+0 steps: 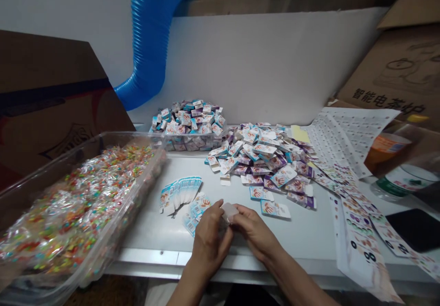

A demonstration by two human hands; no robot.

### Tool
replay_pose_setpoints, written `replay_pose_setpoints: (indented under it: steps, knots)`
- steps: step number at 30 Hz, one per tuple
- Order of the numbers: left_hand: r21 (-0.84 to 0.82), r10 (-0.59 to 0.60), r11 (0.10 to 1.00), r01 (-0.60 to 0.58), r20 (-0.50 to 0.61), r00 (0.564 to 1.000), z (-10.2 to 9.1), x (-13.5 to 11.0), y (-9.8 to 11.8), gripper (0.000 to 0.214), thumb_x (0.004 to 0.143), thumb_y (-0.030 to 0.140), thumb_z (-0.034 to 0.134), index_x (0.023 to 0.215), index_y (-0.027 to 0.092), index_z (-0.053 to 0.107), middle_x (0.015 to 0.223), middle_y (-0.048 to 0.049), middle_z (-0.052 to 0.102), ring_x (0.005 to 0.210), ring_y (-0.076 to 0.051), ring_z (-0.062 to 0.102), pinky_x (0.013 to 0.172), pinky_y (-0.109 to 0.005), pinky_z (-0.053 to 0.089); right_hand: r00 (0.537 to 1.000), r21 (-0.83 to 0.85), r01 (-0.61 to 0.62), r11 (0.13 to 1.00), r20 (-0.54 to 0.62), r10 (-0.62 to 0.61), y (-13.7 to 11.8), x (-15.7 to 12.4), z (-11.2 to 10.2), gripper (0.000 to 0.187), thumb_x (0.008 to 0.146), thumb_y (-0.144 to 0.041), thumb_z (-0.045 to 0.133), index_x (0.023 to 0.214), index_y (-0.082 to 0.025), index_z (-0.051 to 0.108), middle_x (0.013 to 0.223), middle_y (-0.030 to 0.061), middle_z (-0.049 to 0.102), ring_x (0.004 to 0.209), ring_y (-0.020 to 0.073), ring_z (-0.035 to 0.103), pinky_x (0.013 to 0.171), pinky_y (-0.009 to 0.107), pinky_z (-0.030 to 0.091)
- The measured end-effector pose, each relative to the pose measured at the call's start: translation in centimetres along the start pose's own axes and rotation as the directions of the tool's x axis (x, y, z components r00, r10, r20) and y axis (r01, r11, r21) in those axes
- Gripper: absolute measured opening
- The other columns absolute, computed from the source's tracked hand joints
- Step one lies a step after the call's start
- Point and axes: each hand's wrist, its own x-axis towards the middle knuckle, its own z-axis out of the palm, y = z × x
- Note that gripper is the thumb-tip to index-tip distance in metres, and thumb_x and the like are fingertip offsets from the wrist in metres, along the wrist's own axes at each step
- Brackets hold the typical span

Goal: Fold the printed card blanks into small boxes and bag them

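Over the white table [302, 237]: small white box [228, 212] held between both hands.
Left hand [208, 239] and right hand [254, 232] pinch it narrowly at the fingertips, just beside fanned cards [180, 195].

**智能电茶炉 on a carton [388, 102], far beyond the right hand [256, 232]**

Those bold black characters are printed on the brown cardboard. On the printed sheet [360, 251] right of the hands, a large black figure looks like an 8. Lettering on the dark box [58, 113] left of the hands and print on the small boxes [261, 155] ahead are too small or blurred to read.
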Motion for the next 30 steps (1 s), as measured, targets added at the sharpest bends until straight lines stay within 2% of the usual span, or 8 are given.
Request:
replay_pose_setpoints:
  steps: [5,12,14,17,19,21,27,30]
  knots:
    - [-0.013,-0.034,0.999,0.035,0.047,0.998,0.2,-0.5,0.0,0.046,0.08,0.014,0.048,0.124,0.017,0.034,0.131,-0.0146,0.045,0.115,-0.021,0.049,0.092,-0.038,0.045,0.967,-0.421,0.212,0.882,-0.043,-0.252,-0.4,-0.9,0.6,0.036,0.09,-0.033,0.041,0.12,-0.02,0.057,0.116,0.008,0.059,0.108,0.0199,0.051,0.098,0.034,0.035]
    - [-0.039,-0.108,0.993,0.11,0.047,0.993,0.7,-1.1,-0.4,0.059,0.082,0.015,0.048,0.134,0.013,0.022,0.136,-0.0174,0.037,0.126,-0.022,0.038,0.1,-0.041,0.039,0.985,-0.501,0.104,0.859,-0.068,-0.159,-0.5,-0.7,0.1,0.039,0.09,-0.032,0.041,0.122,-0.017,0.055,0.113,0.0093,0.062,0.106,0.0208,0.055,0.095,0.036,0.04]
    - [-0.041,-0.103,0.994,0.106,0.065,0.993,0.8,-1.1,-0.5,0.052,0.082,0.014,0.047,0.129,0.013,0.026,0.138,-0.019,0.034,0.128,-0.022,0.035,0.1,-0.042,0.039,0.971,-0.665,0.151,0.731,-0.038,-0.234,-0.4,-0.9,0.3,0.039,0.09,-0.025,0.037,0.123,-0.014,0.054,0.108,0.011,0.064,0.098,0.0221,0.057,0.089,0.039,0.043]
    - [-0.062,-0.084,0.994,0.09,0.097,0.992,0.7,-1.1,-0.4,0.047,0.083,0.013,0.046,0.126,0.013,0.026,0.14,-0.0217,0.029,0.131,-0.023,0.029,0.1,-0.044,0.038,0.926,-0.887,0.221,0.405,0.061,-0.372,0.0,-1.4,0.8,0.042,0.085,-0.014,0.037,0.125,-0.009,0.052,0.102,0.014,0.065,0.089,0.0256,0.056,0.082,0.045,0.043]
    - [-0.084,-0.078,0.993,0.087,0.104,0.991,0.5,-1.1,-0.4,0.048,0.083,0.013,0.045,0.126,0.013,0.025,0.14,-0.0229,0.028,0.132,-0.024,0.028,0.1,-0.044,0.039,0.882,-0.938,0.261,0.227,0.136,-0.452,0.4,-1.8,1.2,0.046,0.081,-0.01,0.04,0.126,-0.006,0.049,0.107,0.0157,0.063,0.09,0.0269,0.054,0.083,0.046,0.041]
    - [-0.099,-0.088,0.99,0.099,0.107,0.99,0.3,-1.1,-0.3,0.048,0.083,0.014,0.045,0.127,0.013,0.025,0.14,-0.0232,0.029,0.132,-0.024,0.028,0.099,-0.044,0.039,0.85,-0.945,0.298,0.135,0.198,-0.489,0.6,-2.1,1.3,0.048,0.08,-0.008,0.041,0.128,-0.006,0.046,0.113,0.0163,0.059,0.093,0.0272,0.052,0.086,0.045,0.04]
    - [-0.088,-0.046,0.995,0.056,0.11,0.993,0.5,-1.7,-0.3,0.056,0.083,0.01,0.042,0.133,0.013,0.019,0.142,-0.0224,0.026,0.129,-0.024,0.033,0.097,-0.042,0.041,0.895,-0.924,0.312,0.222,0.207,-0.395,0.4,-2.0,0.8,0.04,0.09,-0.017,0.037,0.13,-0.013,0.043,0.097,0.0107,0.064,0.084,0.022,0.054,0.075,0.036,0.046]
    - [-0.069,-0.036,0.997,0.046,0.142,0.989,0.7,-1.9,-0.2,0.063,0.083,0.011,0.041,0.138,0.011,0.009,0.141,-0.0227,0.025,0.129,-0.024,0.034,0.098,-0.042,0.04,0.904,-0.952,0.286,0.112,0.23,-0.361,0.5,-2.0,1.1,0.042,0.087,-0.013,0.039,0.129,-0.011,0.045,0.089,0.012,0.064,0.081,0.0247,0.055,0.074,0.039,0.046]
